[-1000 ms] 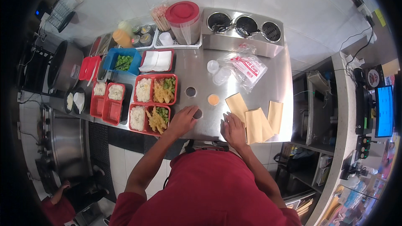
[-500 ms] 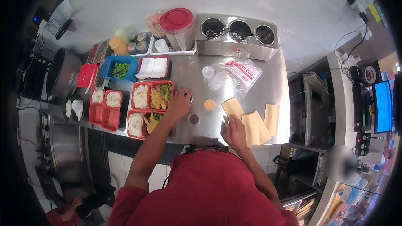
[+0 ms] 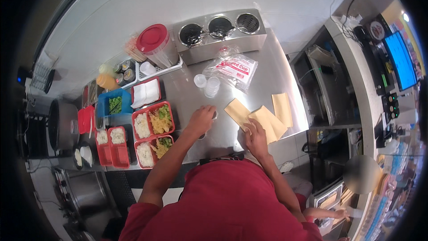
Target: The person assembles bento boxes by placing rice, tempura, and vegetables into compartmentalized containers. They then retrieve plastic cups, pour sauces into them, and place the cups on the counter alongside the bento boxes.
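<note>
My left hand [image 3: 203, 119] is closed, fingers down, around a small clear cup [image 3: 215, 115] on the steel counter; only the cup's rim shows beside the fingertips. A second small cup [image 3: 202, 137] is partly hidden under my left wrist. My right hand [image 3: 257, 139] lies with fingers apart and slightly bent against folded brown paper pieces [image 3: 273, 127]. Left of my left arm, red divided trays [image 3: 152, 106] hold white rice, fried golden pieces and greens. Round clear lids [image 3: 212, 87] lie beyond my hands, beside a clear plastic bag [image 3: 236, 69] with red print.
A steel holder [image 3: 220, 47] with three round wells stands at the back, beside a red-lidded pitcher [image 3: 154, 40]. A blue bin [image 3: 127, 99] of greens and red trays [image 3: 119, 157] with rice are at left. Another person's arm [image 3: 327, 213] shows at lower right.
The view has turned. My left hand has moved right, to where the orange sauce cup stood. My right hand has come further onto the brown paper. Another person's arm now shows at lower right.
</note>
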Motion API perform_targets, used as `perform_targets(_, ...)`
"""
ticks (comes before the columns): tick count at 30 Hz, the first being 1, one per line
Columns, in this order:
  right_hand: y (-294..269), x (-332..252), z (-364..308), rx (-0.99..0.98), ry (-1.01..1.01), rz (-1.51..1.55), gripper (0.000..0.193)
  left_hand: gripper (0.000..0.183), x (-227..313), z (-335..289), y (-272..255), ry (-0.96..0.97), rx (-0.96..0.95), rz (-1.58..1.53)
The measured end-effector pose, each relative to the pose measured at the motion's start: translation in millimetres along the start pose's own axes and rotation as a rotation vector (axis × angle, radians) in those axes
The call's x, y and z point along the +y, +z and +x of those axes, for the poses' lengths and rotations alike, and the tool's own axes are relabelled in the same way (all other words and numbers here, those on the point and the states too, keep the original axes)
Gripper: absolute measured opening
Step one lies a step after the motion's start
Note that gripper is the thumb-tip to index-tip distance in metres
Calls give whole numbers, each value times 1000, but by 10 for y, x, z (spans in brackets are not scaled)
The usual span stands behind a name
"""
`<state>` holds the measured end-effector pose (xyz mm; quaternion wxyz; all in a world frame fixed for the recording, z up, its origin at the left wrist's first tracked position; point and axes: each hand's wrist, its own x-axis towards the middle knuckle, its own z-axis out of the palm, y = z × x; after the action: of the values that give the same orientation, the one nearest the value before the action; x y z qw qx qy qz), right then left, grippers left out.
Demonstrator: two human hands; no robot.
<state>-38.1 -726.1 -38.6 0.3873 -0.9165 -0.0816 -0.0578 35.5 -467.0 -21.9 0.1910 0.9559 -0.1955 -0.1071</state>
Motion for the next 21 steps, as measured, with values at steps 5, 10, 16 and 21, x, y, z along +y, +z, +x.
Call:
perform_targets(5, 50, -7, -184, 0, 37, 39, 22, 61, -12, -53, -8, 43, 136, -19)
perform_targets(10, 174, -8, -504, 26, 157, 63, 21, 44, 150, -436, -265, -50, -19, 51)
perform_targets(16, 274, -33, -793, -1, 246, -1, 24, 62, 161, -675, 18, -170, -200, 86)
perform_targets(21, 150, 39, -805, 100, 249, 44, 23, 48, -1, -683, 271, -123, -103, 23)
